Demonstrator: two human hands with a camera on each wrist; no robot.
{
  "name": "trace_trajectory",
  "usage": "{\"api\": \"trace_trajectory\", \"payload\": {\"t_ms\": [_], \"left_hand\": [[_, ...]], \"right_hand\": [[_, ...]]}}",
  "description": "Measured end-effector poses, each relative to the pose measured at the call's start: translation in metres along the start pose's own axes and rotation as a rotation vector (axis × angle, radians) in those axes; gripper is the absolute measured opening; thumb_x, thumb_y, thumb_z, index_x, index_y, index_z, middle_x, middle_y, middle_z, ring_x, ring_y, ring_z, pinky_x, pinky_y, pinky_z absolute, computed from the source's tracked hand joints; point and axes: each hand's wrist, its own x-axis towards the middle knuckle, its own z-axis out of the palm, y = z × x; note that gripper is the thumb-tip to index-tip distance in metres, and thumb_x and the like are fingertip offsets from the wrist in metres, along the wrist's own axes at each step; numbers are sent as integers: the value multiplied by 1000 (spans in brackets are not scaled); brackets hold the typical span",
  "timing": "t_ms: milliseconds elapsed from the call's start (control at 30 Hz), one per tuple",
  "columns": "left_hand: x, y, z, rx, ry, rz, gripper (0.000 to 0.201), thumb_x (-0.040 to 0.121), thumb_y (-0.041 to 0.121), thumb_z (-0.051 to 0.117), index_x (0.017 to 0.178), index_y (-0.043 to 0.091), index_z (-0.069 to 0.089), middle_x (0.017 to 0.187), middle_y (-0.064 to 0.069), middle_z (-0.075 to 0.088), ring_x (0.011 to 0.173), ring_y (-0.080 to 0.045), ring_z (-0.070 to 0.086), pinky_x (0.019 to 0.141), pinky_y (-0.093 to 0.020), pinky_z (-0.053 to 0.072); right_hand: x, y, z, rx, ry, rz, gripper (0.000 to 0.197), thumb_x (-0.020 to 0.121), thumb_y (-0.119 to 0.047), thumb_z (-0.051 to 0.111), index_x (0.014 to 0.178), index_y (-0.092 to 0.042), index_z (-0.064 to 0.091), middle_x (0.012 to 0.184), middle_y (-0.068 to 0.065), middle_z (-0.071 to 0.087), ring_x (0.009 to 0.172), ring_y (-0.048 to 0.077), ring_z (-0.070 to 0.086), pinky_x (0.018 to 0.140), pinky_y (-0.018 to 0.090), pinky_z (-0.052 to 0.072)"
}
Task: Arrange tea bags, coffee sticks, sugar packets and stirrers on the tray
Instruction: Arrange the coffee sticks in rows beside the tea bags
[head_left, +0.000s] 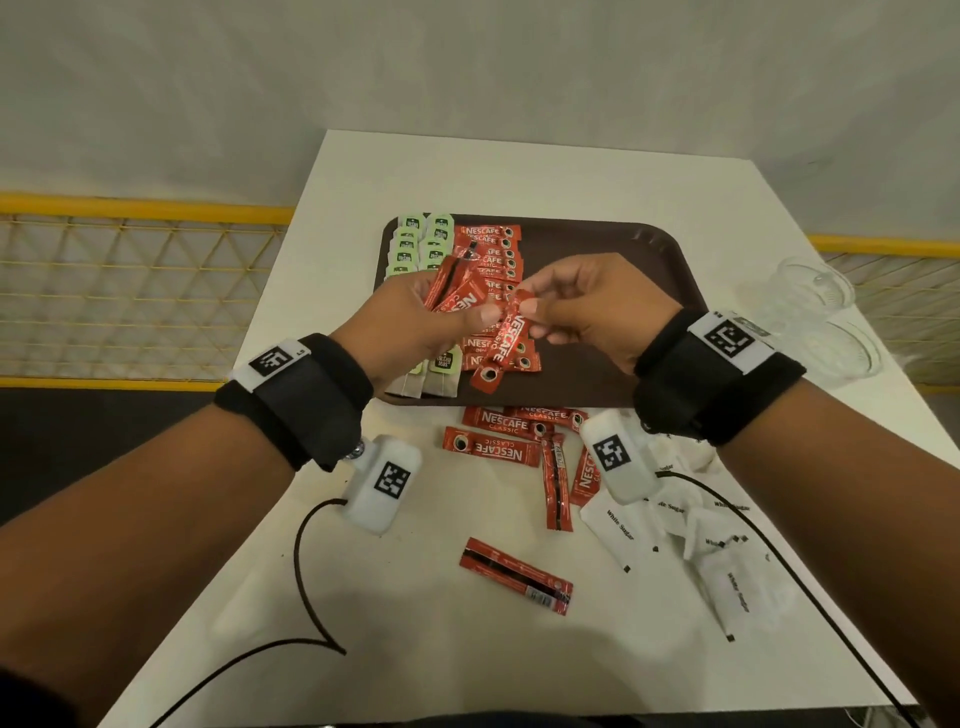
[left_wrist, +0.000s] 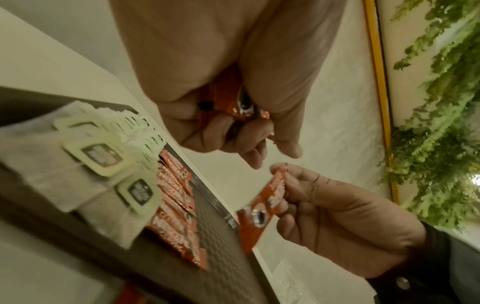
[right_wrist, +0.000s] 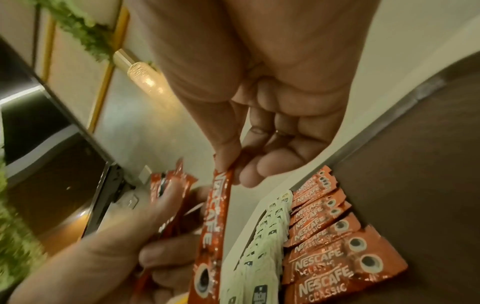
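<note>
A brown tray (head_left: 623, 244) holds two rows of green-tagged tea bags (head_left: 421, 244) at its left and, beside them, a row of red coffee sticks (head_left: 488, 249). Above the tray my left hand (head_left: 410, 322) grips a bunch of coffee sticks (head_left: 457, 291). My right hand (head_left: 587, 306) pinches the top end of a single coffee stick (head_left: 506, 343) between thumb and forefinger, and it hangs tilted between the hands. The right wrist view shows this single stick (right_wrist: 213, 226) beside the tray's coffee row (right_wrist: 324, 246).
Loose coffee sticks (head_left: 493, 447) lie on the white table in front of the tray, one more (head_left: 517, 574) nearer me. White sugar packets (head_left: 717, 545) are heaped at the front right. Clear plastic cups (head_left: 821, 312) stand right of the tray. Camera cables trail over the table.
</note>
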Motion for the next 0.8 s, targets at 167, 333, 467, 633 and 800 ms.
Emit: {"api": "trace_trajectory", "payload": {"t_ms": [167,333,467,633,800], "left_hand": [[5,3,8,29,23,37,14,87,12,74,100,13,67,76,6,73,66,-4,67,59,-18,51],[6,-3,6,-101,212,66,11,93,11,67,103,9,63,60,8,60,45,1,51,48,-14,43],[3,-15,0,-124,220,14,23,93,21,68,112,9,64,76,-3,61,49,-5,45,48,-19,41],[-3,-23,-13,-114,237,-75,33,93,32,66,121,15,61,89,-3,68,49,-4,47,47,-16,43],[-12,-35,-28,-114,243,-113,33,94,33,65,124,19,60,89,-2,68,52,-5,46,50,-18,42]], "right_hand": [[2,-4,13,14,85,-68,20,82,-14,75,96,-6,64,77,7,69,69,17,65,61,24,53],[-4,4,25,10,-67,94,24,83,-14,74,102,-4,64,83,6,69,75,14,66,71,29,55],[-6,8,28,156,-60,156,11,88,-7,67,98,-10,63,82,5,69,78,18,67,68,26,53],[-2,15,5,-19,21,216,12,95,-11,57,101,-14,67,90,6,69,70,10,61,59,20,50],[-2,31,-5,-450,-81,383,11,92,-18,62,99,-15,69,90,2,68,75,11,56,67,26,45]]}}
